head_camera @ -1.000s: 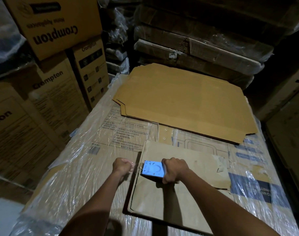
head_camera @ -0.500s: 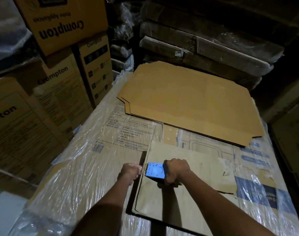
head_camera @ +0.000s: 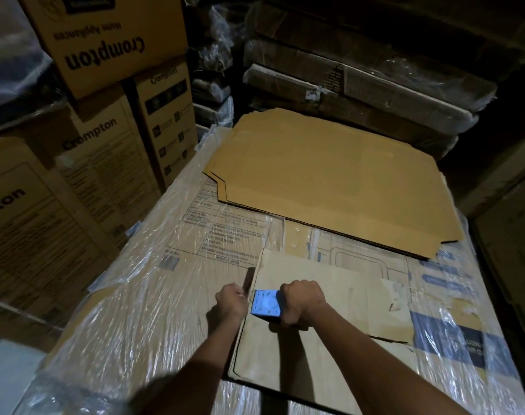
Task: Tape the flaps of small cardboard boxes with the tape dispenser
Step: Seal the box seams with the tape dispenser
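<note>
We grip dispenser (head_camera: 266,304) in right hand (head_camera: 302,301), left hand (head_camera: 232,301) fisted, contents unclear; box (head_camera: 330,298) flat, no tape visible yet.

The right hand (head_camera: 301,302) curls around a blue tape dispenser (head_camera: 265,303), which sits on a flattened small cardboard box (head_camera: 330,298) at the near edge of a large plastic-wrapped carton (head_camera: 165,280). The left hand (head_camera: 231,301), fingers curled, is just left of the dispenser at the box's left edge; what it pinches cannot be told. Farther off lies a stack of flat cardboard sheets (head_camera: 330,175). Printed Crompton boxes (head_camera: 105,49) are piled on the left.
</note>
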A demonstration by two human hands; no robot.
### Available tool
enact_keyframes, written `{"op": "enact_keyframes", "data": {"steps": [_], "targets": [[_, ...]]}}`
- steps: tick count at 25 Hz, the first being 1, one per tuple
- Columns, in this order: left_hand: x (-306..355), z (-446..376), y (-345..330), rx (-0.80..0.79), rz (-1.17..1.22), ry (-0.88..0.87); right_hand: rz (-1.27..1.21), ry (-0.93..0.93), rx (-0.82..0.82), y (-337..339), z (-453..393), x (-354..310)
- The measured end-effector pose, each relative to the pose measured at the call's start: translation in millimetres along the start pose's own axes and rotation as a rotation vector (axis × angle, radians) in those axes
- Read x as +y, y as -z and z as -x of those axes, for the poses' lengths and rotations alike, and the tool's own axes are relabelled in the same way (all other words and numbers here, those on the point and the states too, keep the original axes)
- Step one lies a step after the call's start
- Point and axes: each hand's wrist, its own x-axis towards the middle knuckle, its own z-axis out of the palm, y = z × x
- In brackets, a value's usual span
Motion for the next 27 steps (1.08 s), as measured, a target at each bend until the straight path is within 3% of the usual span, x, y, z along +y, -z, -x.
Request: {"op": "enact_keyframes", "data": {"steps": [3, 8, 14, 27], "targets": [[-7.5, 17.0, -23.7, -0.057, 0.066, 0.023, -0.01, 0.006, -0.005, 1.8, 0.7, 0.3], [-65.0, -38.6, -72.9, -0.263, 0.133, -0.027, -0.017, 0.017, -0.041, 5.5, 4.9, 2.1], [-67.1, -34.4, -73.6, -0.301, 0.082, -0.066, -0.087, -0.001, -0.109, 6.2, 13.3, 17.1], [-23.6, 22.3, -35.4, -0.176, -0.154, -0.111, -0.039, -0.13, -0.167, -30.1, 63.8, 76.9]]}}
